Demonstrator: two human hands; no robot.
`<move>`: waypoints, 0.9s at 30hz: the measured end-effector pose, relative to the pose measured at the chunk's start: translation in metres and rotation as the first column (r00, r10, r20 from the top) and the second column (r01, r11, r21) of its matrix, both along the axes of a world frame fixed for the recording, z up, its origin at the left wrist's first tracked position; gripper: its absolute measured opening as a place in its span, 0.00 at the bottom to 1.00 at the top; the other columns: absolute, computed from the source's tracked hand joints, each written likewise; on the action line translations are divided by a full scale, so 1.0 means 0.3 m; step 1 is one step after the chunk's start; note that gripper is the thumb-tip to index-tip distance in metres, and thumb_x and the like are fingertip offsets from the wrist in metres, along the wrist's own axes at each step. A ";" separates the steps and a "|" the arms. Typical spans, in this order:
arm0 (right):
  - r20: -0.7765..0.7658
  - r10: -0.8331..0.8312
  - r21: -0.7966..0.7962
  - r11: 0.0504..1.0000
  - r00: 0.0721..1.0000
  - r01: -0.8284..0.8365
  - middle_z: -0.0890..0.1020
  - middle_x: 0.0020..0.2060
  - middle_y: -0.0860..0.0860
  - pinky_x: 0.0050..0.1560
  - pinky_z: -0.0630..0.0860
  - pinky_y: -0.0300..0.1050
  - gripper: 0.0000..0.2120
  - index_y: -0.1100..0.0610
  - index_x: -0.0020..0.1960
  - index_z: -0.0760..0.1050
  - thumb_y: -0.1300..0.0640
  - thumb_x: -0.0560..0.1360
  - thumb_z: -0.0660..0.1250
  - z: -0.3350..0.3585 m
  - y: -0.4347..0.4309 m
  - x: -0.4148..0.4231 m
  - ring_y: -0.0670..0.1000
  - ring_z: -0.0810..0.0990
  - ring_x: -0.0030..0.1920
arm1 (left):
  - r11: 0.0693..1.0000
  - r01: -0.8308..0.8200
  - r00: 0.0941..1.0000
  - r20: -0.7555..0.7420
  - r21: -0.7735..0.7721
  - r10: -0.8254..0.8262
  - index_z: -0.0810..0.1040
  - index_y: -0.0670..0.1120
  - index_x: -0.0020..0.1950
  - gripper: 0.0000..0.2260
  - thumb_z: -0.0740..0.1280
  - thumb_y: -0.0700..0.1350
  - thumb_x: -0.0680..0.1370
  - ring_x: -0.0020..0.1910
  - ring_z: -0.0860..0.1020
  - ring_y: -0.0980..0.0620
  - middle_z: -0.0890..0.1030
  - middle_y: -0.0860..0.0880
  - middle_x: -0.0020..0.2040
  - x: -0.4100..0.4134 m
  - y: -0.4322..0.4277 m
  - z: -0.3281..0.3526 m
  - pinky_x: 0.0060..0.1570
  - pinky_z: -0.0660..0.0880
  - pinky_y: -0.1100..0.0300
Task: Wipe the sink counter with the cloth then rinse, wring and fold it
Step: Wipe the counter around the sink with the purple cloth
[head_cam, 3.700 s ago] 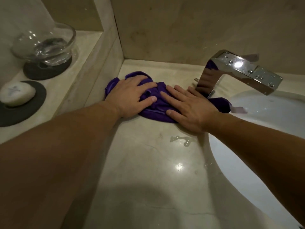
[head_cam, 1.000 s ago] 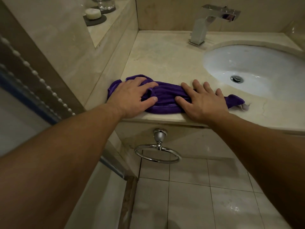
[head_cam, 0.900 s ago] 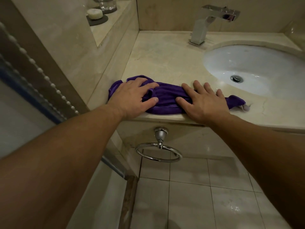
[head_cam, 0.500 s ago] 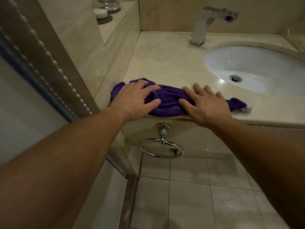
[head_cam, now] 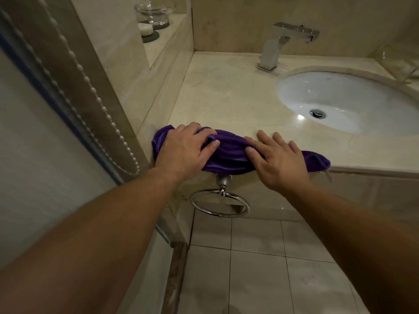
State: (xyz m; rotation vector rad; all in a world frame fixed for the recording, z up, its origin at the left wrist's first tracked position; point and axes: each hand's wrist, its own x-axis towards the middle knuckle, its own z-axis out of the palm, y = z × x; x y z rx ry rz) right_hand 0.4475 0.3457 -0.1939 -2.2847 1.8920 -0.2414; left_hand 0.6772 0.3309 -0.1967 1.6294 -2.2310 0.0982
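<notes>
cloth (head_cam: 229, 152): plush fabric | counter (head_cam: 226, 98): glossy marble | faucet (head_cam: 283, 41): polished metal

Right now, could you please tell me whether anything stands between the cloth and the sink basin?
Nothing visible does. Only open counter lies between the cloth and the basin; the faucet stands behind, off that path.

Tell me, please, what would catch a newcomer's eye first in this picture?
The purple cloth stands out, bunched along the front edge of the counter, with the left hand and right hand pressed flat on it. Behind and to the right lies the white sink with a chrome tap behind it. A metal towel ring hangs just below the counter edge, under the cloth.
</notes>
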 end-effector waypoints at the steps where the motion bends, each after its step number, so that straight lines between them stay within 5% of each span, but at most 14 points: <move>1: 0.013 0.002 0.000 1.000 1.000 -0.002 0.64 0.77 0.44 0.76 0.57 0.60 0.30 0.40 0.79 0.58 0.35 0.80 0.37 -0.001 0.013 0.001 0.52 0.60 0.76 | 1.000 -0.004 1.000 -0.006 -0.018 0.004 0.76 0.51 0.66 0.22 0.52 0.60 0.83 0.53 0.76 0.47 0.79 0.48 0.58 -0.004 0.016 -0.008 0.55 0.70 0.50; 8: 0.131 0.042 0.087 0.995 0.990 -0.054 0.59 0.80 0.42 0.79 0.46 0.56 0.25 0.39 0.77 0.63 0.39 0.83 0.43 0.007 0.113 0.017 0.52 0.51 0.81 | 0.991 -0.065 0.978 -0.206 -0.116 0.040 0.80 0.48 0.58 0.20 0.55 0.59 0.81 0.48 0.75 0.48 0.79 0.48 0.51 -0.042 0.199 -0.085 0.48 0.73 0.51; 10: 0.344 0.039 0.095 0.993 0.938 -0.076 0.69 0.71 0.36 0.77 0.56 0.57 0.22 0.38 0.65 0.74 0.37 0.82 0.46 0.010 0.156 0.033 0.56 0.58 0.78 | 0.997 -0.081 0.925 -0.374 -0.011 0.071 0.80 0.48 0.58 0.22 0.54 0.60 0.82 0.47 0.76 0.51 0.78 0.51 0.50 -0.084 0.252 -0.094 0.48 0.74 0.53; 12: 0.644 -0.096 0.141 0.990 0.759 0.005 0.77 0.53 0.34 0.66 0.69 0.53 0.18 0.46 0.49 0.76 0.41 0.83 0.51 0.050 0.194 0.065 0.57 0.69 0.71 | 0.992 -0.092 0.787 -0.605 0.086 0.125 0.79 0.50 0.56 0.20 0.55 0.60 0.81 0.47 0.77 0.53 0.78 0.53 0.48 -0.141 0.278 -0.064 0.47 0.75 0.55; 14: 0.819 -0.264 0.259 0.962 0.510 0.083 0.83 0.47 0.42 0.57 0.76 0.48 0.18 0.50 0.48 0.80 0.44 0.84 0.54 0.106 0.217 0.098 0.54 0.80 0.61 | 0.971 -0.115 0.579 -0.780 0.207 0.235 0.78 0.51 0.50 0.15 0.58 0.59 0.82 0.45 0.79 0.54 0.80 0.52 0.45 -0.201 0.275 -0.006 0.44 0.76 0.56; 17: 0.856 -0.484 0.488 0.872 0.182 0.029 0.87 0.47 0.47 0.53 0.81 0.53 0.20 0.46 0.52 0.82 0.38 0.82 0.55 0.206 0.227 0.134 0.49 0.86 0.48 | 0.920 -0.020 0.234 -0.893 0.391 0.385 0.80 0.50 0.47 0.15 0.61 0.59 0.80 0.45 0.83 0.49 0.84 0.48 0.44 -0.277 0.245 0.128 0.47 0.81 0.50; 19: 0.828 -0.558 0.560 0.828 0.055 -0.022 0.88 0.47 0.47 0.48 0.80 0.50 0.21 0.45 0.53 0.82 0.35 0.81 0.55 0.277 0.225 0.138 0.45 0.87 0.43 | 0.891 0.063 0.054 -0.893 0.450 0.448 0.82 0.48 0.47 0.13 0.64 0.55 0.81 0.46 0.84 0.47 0.86 0.46 0.45 -0.319 0.228 0.224 0.49 0.82 0.48; 24: 0.812 -0.572 0.580 0.812 0.115 -0.058 0.88 0.45 0.47 0.44 0.78 0.43 0.23 0.51 0.55 0.83 0.36 0.81 0.56 0.462 0.223 0.066 0.44 0.87 0.43 | 0.838 0.122 -0.092 -0.834 0.532 0.544 0.83 0.42 0.50 0.15 0.65 0.53 0.81 0.47 0.85 0.41 0.86 0.41 0.46 -0.411 0.247 0.366 0.51 0.81 0.44; 27: 0.763 -0.623 0.641 0.765 0.173 -0.069 0.88 0.43 0.43 0.53 0.80 0.50 0.24 0.47 0.55 0.82 0.30 0.76 0.59 0.559 0.231 -0.011 0.46 0.86 0.46 | 0.808 0.181 -0.085 -0.809 0.561 0.581 0.83 0.43 0.51 0.17 0.65 0.56 0.80 0.47 0.85 0.40 0.86 0.41 0.47 -0.465 0.256 0.444 0.53 0.81 0.40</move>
